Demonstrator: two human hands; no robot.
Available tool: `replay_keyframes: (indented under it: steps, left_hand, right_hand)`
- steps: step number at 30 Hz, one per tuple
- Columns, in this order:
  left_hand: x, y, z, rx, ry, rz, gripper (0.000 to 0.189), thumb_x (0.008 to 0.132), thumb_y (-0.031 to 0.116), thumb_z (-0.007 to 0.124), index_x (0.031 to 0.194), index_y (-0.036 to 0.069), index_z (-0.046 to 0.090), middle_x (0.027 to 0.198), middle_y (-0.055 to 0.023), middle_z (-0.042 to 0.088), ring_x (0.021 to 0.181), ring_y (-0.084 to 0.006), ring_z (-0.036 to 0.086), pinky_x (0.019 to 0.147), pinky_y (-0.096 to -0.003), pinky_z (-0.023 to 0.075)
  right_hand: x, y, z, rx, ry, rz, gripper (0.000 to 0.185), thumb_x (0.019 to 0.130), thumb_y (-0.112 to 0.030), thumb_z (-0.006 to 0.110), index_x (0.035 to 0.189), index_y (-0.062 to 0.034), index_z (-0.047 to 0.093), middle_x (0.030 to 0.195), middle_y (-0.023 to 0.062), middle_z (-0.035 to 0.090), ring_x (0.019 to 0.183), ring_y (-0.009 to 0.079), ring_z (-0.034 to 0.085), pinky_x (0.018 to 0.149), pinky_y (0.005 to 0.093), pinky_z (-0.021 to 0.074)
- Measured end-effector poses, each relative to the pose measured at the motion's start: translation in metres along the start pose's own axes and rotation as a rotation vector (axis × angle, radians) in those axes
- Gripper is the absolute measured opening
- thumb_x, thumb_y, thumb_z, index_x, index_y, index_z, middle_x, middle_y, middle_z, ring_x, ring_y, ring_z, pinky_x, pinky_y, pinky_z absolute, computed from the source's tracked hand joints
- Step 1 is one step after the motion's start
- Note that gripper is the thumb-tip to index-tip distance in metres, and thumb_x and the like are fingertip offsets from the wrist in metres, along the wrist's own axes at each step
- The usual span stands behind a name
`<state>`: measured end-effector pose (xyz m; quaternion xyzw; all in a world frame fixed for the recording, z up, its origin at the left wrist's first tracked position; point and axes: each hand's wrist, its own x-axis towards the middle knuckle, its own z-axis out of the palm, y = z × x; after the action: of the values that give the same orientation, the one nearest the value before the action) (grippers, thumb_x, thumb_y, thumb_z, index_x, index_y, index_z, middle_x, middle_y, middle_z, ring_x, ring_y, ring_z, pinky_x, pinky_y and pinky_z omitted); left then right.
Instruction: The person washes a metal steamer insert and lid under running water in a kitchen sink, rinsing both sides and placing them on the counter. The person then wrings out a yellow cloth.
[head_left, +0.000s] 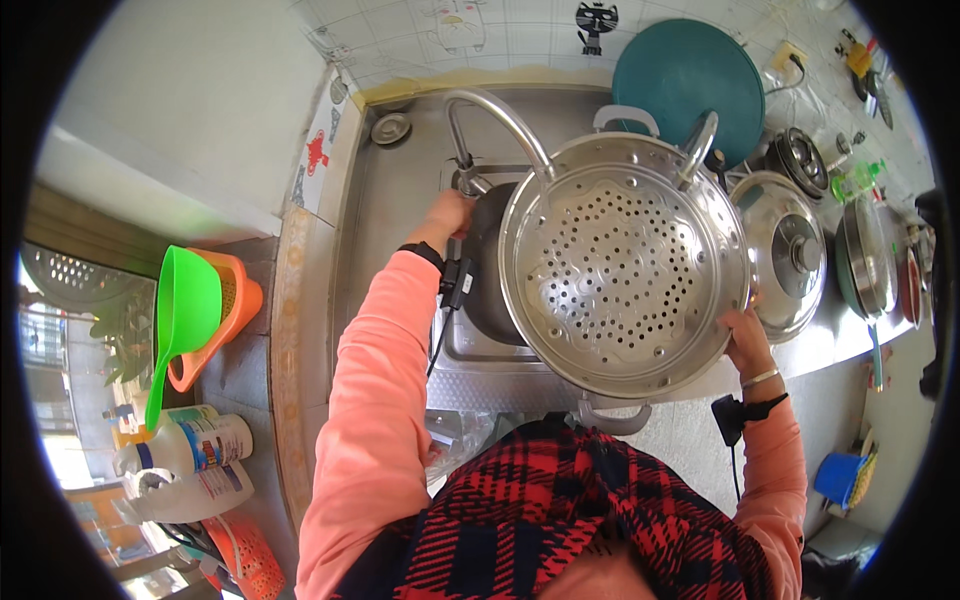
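A stainless-steel steamer pot (622, 360) with a perforated bottom is held over the sink. Its grey loop handles (615, 420) stick out at the front and back. My right hand (748, 341) grips its rim at the lower right. My left hand (450, 214) is at the base of a curved chrome faucet (502, 112), its fingers closed around the faucet handle, which they mostly hide. The faucet's spout ends over the steamer's left rim. A second chrome spout (701, 146) arches over the back right rim. Below the steamer, a dark round pan (487, 300) shows in part inside the sink.
A teal round board (686, 75) leans against the tiled wall. To the right are a steel lid with a knob (780, 262), stacked pan lids (799, 161) and a green soap bottle (859, 180). A green ladle (184, 300) and white bottles (202, 450) occupy the left ledge.
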<state>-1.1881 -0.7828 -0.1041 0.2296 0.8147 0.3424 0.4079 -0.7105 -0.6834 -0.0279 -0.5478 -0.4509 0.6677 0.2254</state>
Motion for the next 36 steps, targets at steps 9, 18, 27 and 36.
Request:
replay_keyframes:
  steps: [9, 18, 27, 36]
  left_hand:
    - [0.003, 0.028, 0.002, 0.022, 0.140, 0.158, 0.021, 0.073, 0.001, 0.045, 0.059, -0.002, 0.060, 0.055, -0.0134, 0.060, 0.047, -0.0224, 0.059, 0.048, -0.0318, 0.0476]
    - [-0.032, 0.044, -0.003, -0.389, -0.204, 0.174, 0.037, 0.087, 0.025, 0.050, 0.115, 0.002, 0.046, 0.096, -0.0062, 0.058, 0.079, -0.0153, 0.057, 0.067, -0.0300, 0.0481]
    - [-0.135, -0.006, 0.006, -0.715, -0.448, 0.285, 0.067, 0.082, 0.058, 0.044, 0.132, 0.015, 0.033, 0.125, -0.0059, 0.046, 0.110, -0.0198, 0.048, 0.088, -0.0409, 0.0432]
    - [-0.187, -0.019, -0.005, -0.617, -0.247, 0.219, 0.076, 0.077, 0.067, 0.042, 0.131, 0.014, 0.035, 0.120, -0.0062, 0.050, 0.103, -0.0217, 0.053, 0.080, -0.0393, 0.0488]
  right_hand:
    - [-0.011, -0.004, 0.017, 0.049, -0.091, -0.031, 0.030, 0.071, -0.008, 0.048, 0.099, -0.0006, 0.054, 0.083, 0.0056, 0.060, 0.069, 0.0175, 0.062, 0.052, 0.0308, 0.0530]
    - [-0.006, -0.005, 0.024, 0.057, -0.141, 0.011, 0.038, 0.072, -0.008, 0.049, 0.109, -0.0006, 0.050, 0.090, 0.0099, 0.060, 0.073, 0.0216, 0.063, 0.058, 0.0342, 0.0545]
    - [0.007, -0.008, 0.028, 0.071, -0.209, 0.136, 0.035, 0.073, -0.009, 0.052, 0.105, 0.0048, 0.049, 0.091, 0.0124, 0.060, 0.075, 0.0248, 0.063, 0.067, 0.0435, 0.0536]
    - [0.012, -0.011, 0.034, -0.089, -0.444, 0.206, 0.028, 0.072, -0.011, 0.051, 0.093, 0.0075, 0.056, 0.085, 0.0146, 0.061, 0.072, 0.0263, 0.062, 0.068, 0.0465, 0.0529]
